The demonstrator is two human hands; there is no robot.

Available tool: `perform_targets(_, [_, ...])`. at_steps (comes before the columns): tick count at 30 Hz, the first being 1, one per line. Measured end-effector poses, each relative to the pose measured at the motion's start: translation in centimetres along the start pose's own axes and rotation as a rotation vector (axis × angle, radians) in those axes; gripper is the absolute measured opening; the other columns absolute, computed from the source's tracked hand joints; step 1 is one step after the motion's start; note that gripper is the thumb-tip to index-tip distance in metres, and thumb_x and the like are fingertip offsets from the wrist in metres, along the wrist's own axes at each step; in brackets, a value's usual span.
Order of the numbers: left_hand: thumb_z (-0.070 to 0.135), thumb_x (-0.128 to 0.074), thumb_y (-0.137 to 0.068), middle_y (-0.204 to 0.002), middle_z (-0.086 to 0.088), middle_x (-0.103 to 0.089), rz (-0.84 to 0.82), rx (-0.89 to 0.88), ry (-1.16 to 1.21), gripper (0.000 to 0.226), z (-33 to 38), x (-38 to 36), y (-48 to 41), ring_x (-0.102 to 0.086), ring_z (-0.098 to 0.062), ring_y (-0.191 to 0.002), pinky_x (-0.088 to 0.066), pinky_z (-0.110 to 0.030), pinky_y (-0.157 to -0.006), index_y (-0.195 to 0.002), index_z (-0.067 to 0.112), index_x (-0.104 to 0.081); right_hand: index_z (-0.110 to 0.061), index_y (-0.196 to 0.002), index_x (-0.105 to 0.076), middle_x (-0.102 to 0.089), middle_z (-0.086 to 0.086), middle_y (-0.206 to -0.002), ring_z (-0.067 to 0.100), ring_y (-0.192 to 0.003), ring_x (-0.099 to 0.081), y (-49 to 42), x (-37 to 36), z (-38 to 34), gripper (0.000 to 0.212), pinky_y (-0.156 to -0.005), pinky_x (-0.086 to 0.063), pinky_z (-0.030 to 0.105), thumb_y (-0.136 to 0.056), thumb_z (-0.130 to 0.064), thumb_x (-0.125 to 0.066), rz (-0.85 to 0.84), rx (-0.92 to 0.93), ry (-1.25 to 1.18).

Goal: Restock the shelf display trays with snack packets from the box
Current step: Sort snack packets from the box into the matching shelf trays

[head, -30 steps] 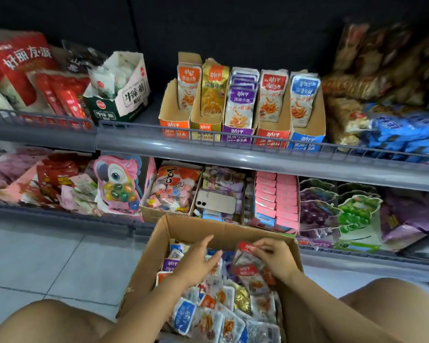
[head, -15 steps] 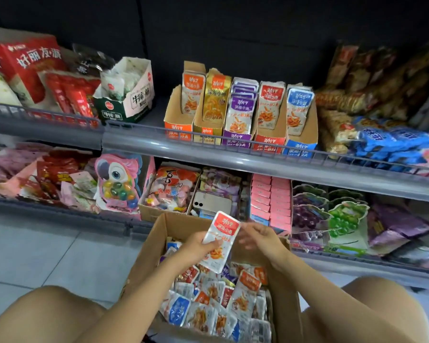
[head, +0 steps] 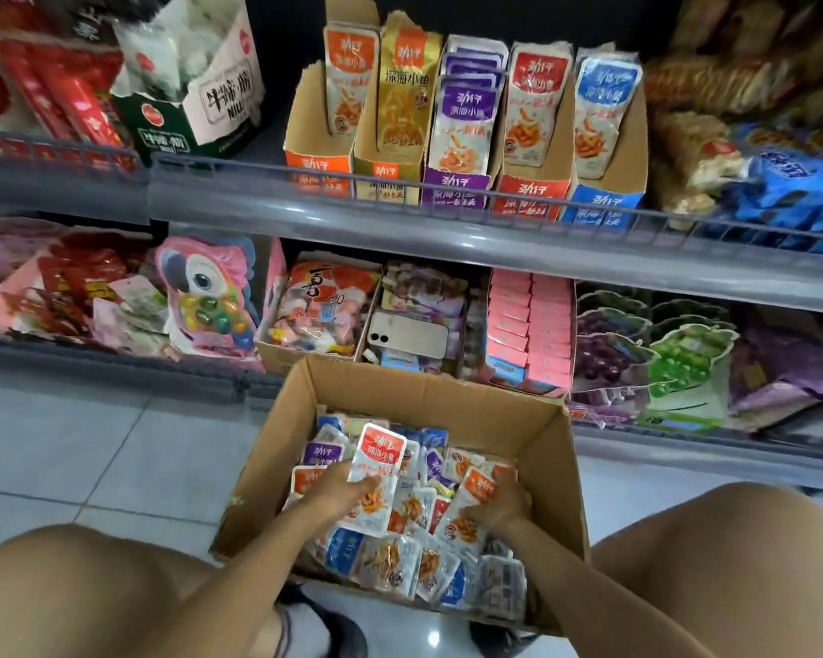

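- Head view: a person crouches at a shelf unit, knees at the near left and right, with an open cardboard box (head: 400, 387) on the floor between them.
- The box holds a loose heap of small snack packets in red, orange, purple and blue, so plenty of stock remains.
- The left hand (head: 338, 486) pinches a red packet (head: 381, 467) by its left edge and holds it upright just above the heap, on the left side of the box.
- The right hand (head: 500, 505) is down in the heap on the right, its fingers curled round an orange packet (head: 478, 491). The two hands are apart.
- On the upper shelf, far and above the box, five display trays stand in a row: orange tray (head: 319, 168), gold tray (head: 386, 173), purple tray (head: 454, 185), red tray (head: 530, 192) and blue tray (head: 602, 201).
- Each tray shows upright packets. How many stand behind the front one cannot be told.
- A phone (head: 409, 334) lies on goods on the lower shelf, just beyond the box.
- Step in hand, as I judge it: sorting and gathering packets by colour from the box, before any goes onto the shelf.
- The next move likely calls for lifting the red packet up over the wire rail (head: 447, 201) and slotting it upright into the red tray, label forward. The orange one belongs in the tray at the far left.
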State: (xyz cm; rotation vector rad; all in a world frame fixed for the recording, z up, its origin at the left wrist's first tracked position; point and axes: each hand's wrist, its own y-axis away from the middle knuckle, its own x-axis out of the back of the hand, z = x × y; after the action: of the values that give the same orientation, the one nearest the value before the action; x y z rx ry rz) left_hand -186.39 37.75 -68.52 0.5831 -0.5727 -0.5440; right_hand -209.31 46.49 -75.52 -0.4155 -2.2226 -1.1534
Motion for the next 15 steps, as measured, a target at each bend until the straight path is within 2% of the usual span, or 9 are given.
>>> perform_targets(2, [0.024, -0.058, -0.093, -0.114, -0.006, -0.067, -0.005, 0.004, 0.012, 0.024, -0.1, 0.0, 0.1, -0.063, -0.021, -0.103, -0.049, -0.035, -0.094, -0.114, 0.013, -0.061, -0.018, -0.132, -0.040, -0.041, 0.005, -0.139, 0.028, -0.130, -0.037, 0.8, 0.0, -0.5, 0.079, -0.103, -0.036, 0.031, -0.067, -0.034, -0.082, 0.008, 0.017, 0.061])
perform_targets(4, [0.024, -0.059, -0.092, -0.117, -0.007, -0.066, -0.018, 0.007, 0.027, 0.024, -0.1, 0.3, 0.3, -0.062, -0.021, -0.104, -0.048, -0.037, -0.096, -0.113, 0.014, -0.060, -0.015, -0.122, -0.046, -0.048, 0.007, -0.129, 0.026, -0.121, -0.045, 1.0, -0.1, -0.6, 0.061, -0.092, -0.043, 0.025, -0.073, -0.025, -0.080, -0.038, 0.041, -0.025])
perform_targets(6, [0.029, -0.059, -0.091, -0.122, -0.003, -0.062, -0.007, 0.009, 0.065, 0.030, 0.4, 0.7, 0.7, -0.059, -0.019, -0.108, -0.046, -0.036, -0.098, -0.118, 0.015, -0.057, -0.009, -0.100, -0.053, -0.056, 0.008, -0.110, 0.022, -0.100, -0.054, 1.8, 0.1, -1.7, 0.028, -0.075, -0.048, 0.020, -0.080, -0.006, -0.073, -0.087, 0.130, -0.240])
perform_targets(7, [0.031, -0.059, -0.092, -0.122, 0.002, -0.059, 0.003, 0.019, 0.087, 0.029, 0.7, 0.9, 0.8, -0.056, -0.016, -0.109, -0.044, -0.032, -0.097, -0.117, 0.016, -0.055, -0.008, -0.085, -0.054, -0.058, 0.009, -0.095, 0.020, -0.088, -0.055, 2.2, 0.5, -2.4, 0.017, -0.071, -0.047, 0.023, -0.082, 0.000, -0.068, -0.072, 0.183, -0.328])
perform_targets(9, [0.028, -0.055, -0.094, -0.112, 0.006, -0.057, 0.012, 0.016, 0.145, 0.020, 1.6, 1.5, 1.5, -0.054, -0.013, -0.103, -0.041, -0.027, -0.091, -0.111, 0.020, -0.050, -0.012, -0.069, -0.053, -0.058, 0.006, -0.075, 0.015, -0.072, -0.053, 3.2, 2.1, -4.3, 0.024, -0.068, -0.046, 0.025, -0.084, 0.003, -0.064, -0.029, 0.280, -0.436])
perform_targets(11, [0.027, -0.055, -0.094, -0.111, 0.002, -0.064, 0.025, -0.020, 0.201, 0.025, 2.3, 2.3, 1.9, -0.061, -0.016, -0.100, -0.047, -0.034, -0.094, -0.116, 0.015, -0.056, -0.011, -0.076, -0.059, -0.062, 0.003, -0.077, 0.016, -0.073, -0.058, 4.7, 4.8, -6.4, 0.015, -0.061, -0.049, 0.014, -0.086, 0.000, -0.062, -0.037, 0.360, -0.520])
perform_targets(12, [0.028, -0.055, -0.094, -0.112, -0.001, -0.067, 0.025, -0.041, 0.225, 0.030, 2.6, 2.7, 2.2, -0.064, -0.019, -0.099, -0.049, -0.039, -0.095, -0.120, 0.014, -0.056, -0.008, -0.084, -0.063, -0.066, 0.005, -0.082, 0.018, -0.077, -0.062, 5.4, 6.1, -7.3, 0.006, -0.062, -0.051, 0.013, -0.087, -0.003, -0.062, -0.066, 0.397, -0.558])
perform_targets(15, [0.029, -0.057, -0.092, -0.109, -0.006, -0.069, -0.027, -0.075, 0.332, 0.034, 4.2, 3.9, 3.6, -0.067, -0.023, -0.098, -0.050, -0.043, -0.094, -0.123, 0.016, -0.055, -0.009, -0.100, -0.067, -0.071, 0.008, -0.095, 0.021, -0.087, -0.069, 7.2, 9.4, -10.0, 0.014, -0.078, -0.056, 0.028, -0.087, -0.012, -0.065, -0.132, 0.478, -0.603])
